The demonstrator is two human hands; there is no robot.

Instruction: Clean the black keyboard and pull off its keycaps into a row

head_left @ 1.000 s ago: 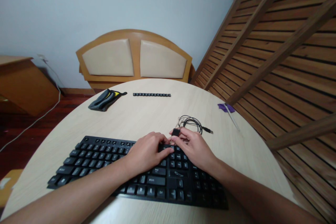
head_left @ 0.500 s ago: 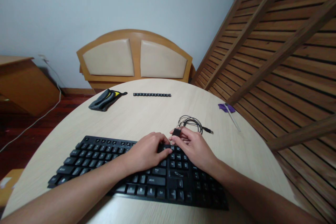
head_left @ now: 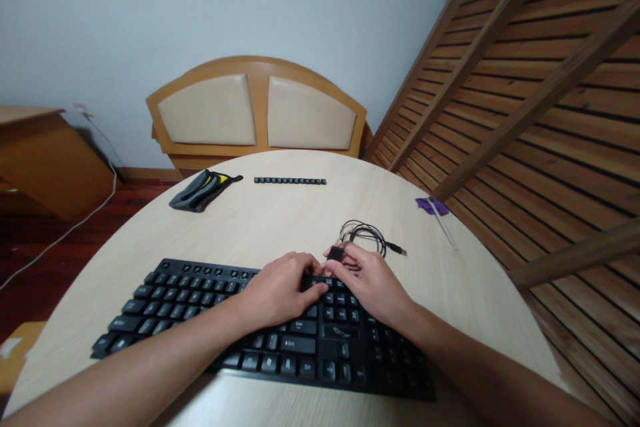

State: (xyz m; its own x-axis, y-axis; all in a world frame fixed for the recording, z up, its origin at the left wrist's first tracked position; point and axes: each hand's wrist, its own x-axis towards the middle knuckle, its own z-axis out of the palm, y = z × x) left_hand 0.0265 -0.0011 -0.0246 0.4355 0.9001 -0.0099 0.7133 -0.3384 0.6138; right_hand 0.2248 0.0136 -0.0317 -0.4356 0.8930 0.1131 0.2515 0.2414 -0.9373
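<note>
A black keyboard lies on the table under my forearms, its top row showing bare switch sockets. My left hand grips the keyboard's far edge, thumb on top and fingers curled behind. Between the thumb and fingers of my right hand is a small black block, held just above the far edge, close to the left fingertips; its exact kind is unclear. Behind the right hand lies a coiled black USB cable.
A row of black keycaps stands near the table's far side. To its left lies a grey, black and yellow pouch-like item. On the right are a purple cloth and a thin white stick. A slatted wooden panel borders the right.
The small black block in my right hand has shifted very slightly left and tilted. My left hand has barely moved.
</note>
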